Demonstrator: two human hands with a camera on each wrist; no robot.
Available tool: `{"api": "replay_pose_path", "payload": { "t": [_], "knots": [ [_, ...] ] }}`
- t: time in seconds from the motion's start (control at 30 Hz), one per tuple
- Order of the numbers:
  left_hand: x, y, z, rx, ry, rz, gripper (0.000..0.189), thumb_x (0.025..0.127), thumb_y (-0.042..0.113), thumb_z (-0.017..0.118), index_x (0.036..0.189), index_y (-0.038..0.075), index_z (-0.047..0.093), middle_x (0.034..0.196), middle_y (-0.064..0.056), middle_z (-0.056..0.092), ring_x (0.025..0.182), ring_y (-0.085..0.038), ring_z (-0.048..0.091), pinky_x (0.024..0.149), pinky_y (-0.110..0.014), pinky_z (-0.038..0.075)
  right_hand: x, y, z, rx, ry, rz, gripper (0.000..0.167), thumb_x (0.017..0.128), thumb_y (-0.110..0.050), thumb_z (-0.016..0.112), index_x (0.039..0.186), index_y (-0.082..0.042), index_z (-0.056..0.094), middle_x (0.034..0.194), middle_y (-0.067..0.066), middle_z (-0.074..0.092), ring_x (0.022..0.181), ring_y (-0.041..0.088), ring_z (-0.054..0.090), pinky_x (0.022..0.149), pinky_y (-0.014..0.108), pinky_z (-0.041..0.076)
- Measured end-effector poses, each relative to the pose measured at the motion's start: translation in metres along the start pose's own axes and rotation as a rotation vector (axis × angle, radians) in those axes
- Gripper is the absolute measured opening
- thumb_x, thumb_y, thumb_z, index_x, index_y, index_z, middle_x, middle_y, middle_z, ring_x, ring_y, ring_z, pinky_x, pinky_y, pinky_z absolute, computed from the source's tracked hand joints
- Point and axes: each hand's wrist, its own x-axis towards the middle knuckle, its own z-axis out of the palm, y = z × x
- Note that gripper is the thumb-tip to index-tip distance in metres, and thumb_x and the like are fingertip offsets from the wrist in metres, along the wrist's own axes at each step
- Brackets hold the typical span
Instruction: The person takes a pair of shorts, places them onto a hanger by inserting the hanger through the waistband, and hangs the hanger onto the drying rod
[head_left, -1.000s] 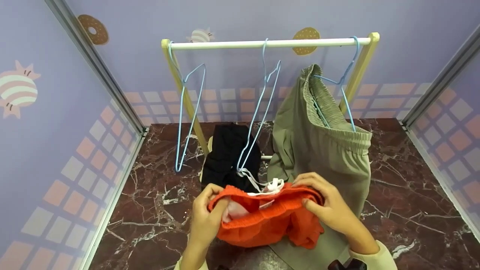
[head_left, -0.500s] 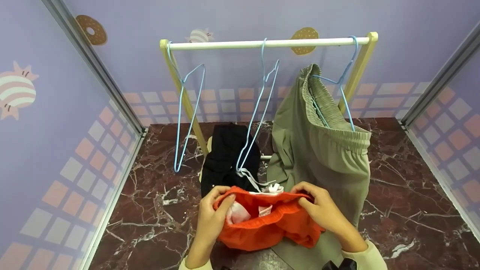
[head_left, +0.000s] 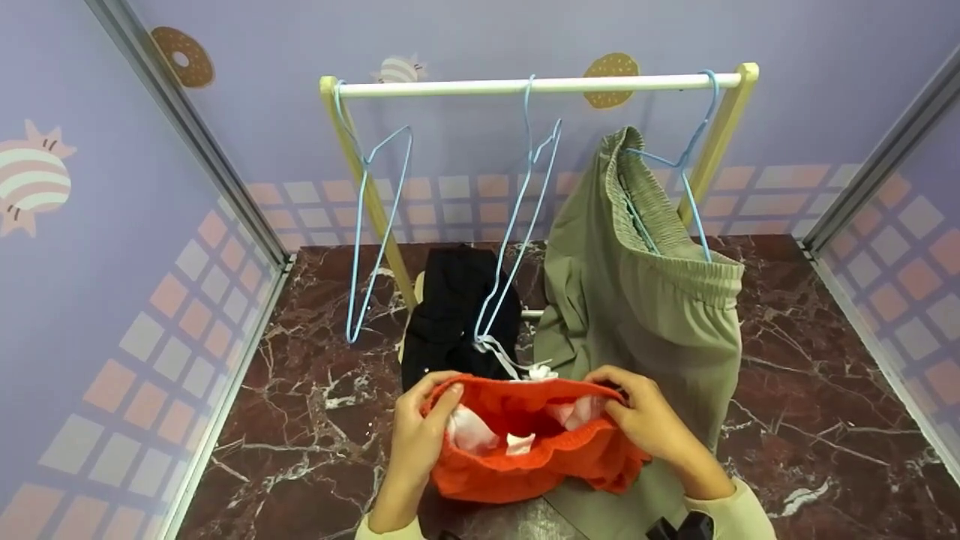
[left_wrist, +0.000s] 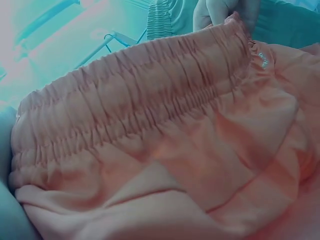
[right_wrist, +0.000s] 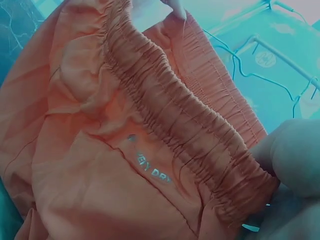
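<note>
Orange shorts (head_left: 502, 480) with a gathered elastic waistband (left_wrist: 135, 85) are held up by both hands, the waist opening facing upward. My left hand (head_left: 421, 435) pinches the left end of the waistband, its thumb inside the opening. At the right end my right hand (head_left: 645, 412) grips the band. White lining and a small white label (head_left: 519, 444) show inside. A white drawstring (head_left: 541, 372) sticks up at the far edge. Small printed lettering marks the front in the right wrist view. Beyond the shorts hangs an unladen blue wire hanger (head_left: 517, 225), centred on the rail.
A white rail (head_left: 450, 88) on wooden posts carries another bare blue hanger (head_left: 360, 247) at left. Grey-green trousers (head_left: 645, 300) hang at right, reaching down behind the shorts. Black folded cloth (head_left: 457, 307) lies beneath the middle hanger. Patterned walls enclose the dark marbled surface (head_left: 315, 435).
The waist opening has spread wider, showing more white lining and the label. Both hands have shifted slightly, the right one a little down and left. Rail and hanging trousers stay put.
</note>
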Motion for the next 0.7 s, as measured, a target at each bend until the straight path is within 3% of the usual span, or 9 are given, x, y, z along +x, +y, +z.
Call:
{"api": "replay_pose_path", "payload": {
  "t": [0.17,0.4,0.53,0.7],
  "knots": [
    [0.000,0.000,0.003,0.061,0.009,-0.002,0.013,0.093,0.010,0.062,0.098,0.003,0.071,0.090,-0.013,0.070,0.081,-0.013,0.063,0.077,-0.021,0.050,0.001,0.000,0.002,0.014,-0.035,0.049,0.035,0.081,0.013,0.057,0.100,-0.014,0.067,0.095,0.005,0.068,0.072,0.007,0.054,0.062,0.022,0.046],
    [0.001,-0.002,0.007,0.074,0.014,-0.025,0.015,0.094,0.012,0.059,0.095,0.003,0.071,0.083,-0.013,0.067,0.076,-0.011,0.060,0.074,-0.022,0.049,0.003,-0.005,0.011,0.060,-0.101,0.068,0.019,0.090,-0.010,0.066,0.109,-0.014,0.066,0.106,0.003,0.069,0.094,0.015,0.063,0.080,0.026,0.051],
    [0.002,-0.004,0.009,0.083,0.016,-0.041,0.016,0.095,0.013,0.058,0.096,0.003,0.071,0.083,-0.012,0.067,0.076,-0.011,0.059,0.074,-0.022,0.049,0.004,-0.009,0.013,0.089,-0.100,0.064,0.022,0.092,-0.019,0.066,0.111,-0.009,0.065,0.108,0.006,0.069,0.100,0.020,0.065,0.084,0.027,0.053],
    [0.003,-0.005,0.009,0.101,0.020,-0.041,0.017,0.095,0.013,0.058,0.096,0.004,0.071,0.082,-0.011,0.066,0.075,-0.011,0.059,0.073,-0.021,0.049,0.009,-0.016,0.013,0.109,-0.077,0.078,0.022,0.093,-0.023,0.064,0.112,-0.011,0.065,0.109,0.006,0.069,0.100,0.017,0.065,0.085,0.027,0.053]
  ]
}}
